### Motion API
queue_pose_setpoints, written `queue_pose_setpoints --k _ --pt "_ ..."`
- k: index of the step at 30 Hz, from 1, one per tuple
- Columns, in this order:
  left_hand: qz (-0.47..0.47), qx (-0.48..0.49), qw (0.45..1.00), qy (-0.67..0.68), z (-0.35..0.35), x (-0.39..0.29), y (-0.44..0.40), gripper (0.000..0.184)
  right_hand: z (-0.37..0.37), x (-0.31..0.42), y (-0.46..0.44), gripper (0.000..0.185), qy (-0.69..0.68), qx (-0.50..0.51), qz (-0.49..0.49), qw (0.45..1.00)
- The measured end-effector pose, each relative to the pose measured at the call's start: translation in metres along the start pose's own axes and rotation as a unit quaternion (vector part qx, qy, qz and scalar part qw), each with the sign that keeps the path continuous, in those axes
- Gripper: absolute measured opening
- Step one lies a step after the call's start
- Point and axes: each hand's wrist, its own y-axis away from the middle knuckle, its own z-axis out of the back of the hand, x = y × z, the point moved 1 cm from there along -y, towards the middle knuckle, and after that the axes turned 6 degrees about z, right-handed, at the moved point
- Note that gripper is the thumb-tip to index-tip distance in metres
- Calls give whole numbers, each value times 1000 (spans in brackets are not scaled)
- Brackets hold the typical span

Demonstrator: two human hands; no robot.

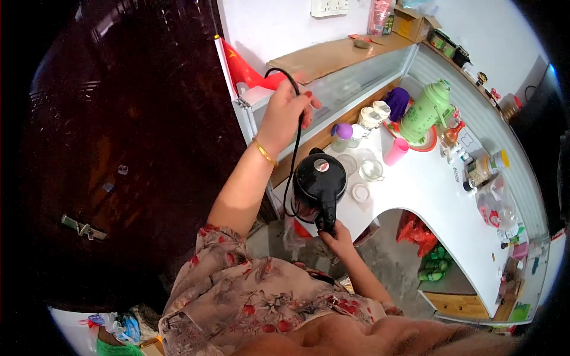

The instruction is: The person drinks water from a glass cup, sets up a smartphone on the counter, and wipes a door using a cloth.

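Note:
My left hand [290,111] is raised at the upper middle, its fingers curled round a black power cord [295,142]. The cord arches above the hand and hangs down beside a black electric kettle [319,178]. My right hand [338,238] is closed on the kettle's handle at the lower side. The kettle's lid is down, with a round sticker on it. Right of the kettle, a glass cup [371,170] and a round white lid [360,193] lie on the white desk [415,184].
A green thermos [426,113] stands on a red-rimmed tray, with a pink cup [396,152] nearby. Jars and a purple-capped bottle [342,135] line the desk's back. A socket panel [329,7] is on the wall. A dark brown surface [124,130] fills the left.

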Motion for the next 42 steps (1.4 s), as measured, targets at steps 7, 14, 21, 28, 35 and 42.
queue_pose_setpoints --k 7,14,21,28,35,42 --pt "-10 42 999 -8 -9 -9 16 39 0 7 -1 38 8 -6 2 1000" --pt "24 196 980 -39 -13 -19 71 37 2 23 -1 35 32 -14 -16 999" --pt "-30 374 920 -114 2 -11 116 22 3 16 2 41 22 -22 -16 999" --pt "301 160 940 25 60 61 191 28 9 30 6 40 15 -28 -33 999" --pt "426 -123 888 125 61 144 206 40 13 25 14 35 51 -41 -32 997" --pt "474 -203 845 140 84 261 197 36 23 31 28 37 19 -31 -65 997"
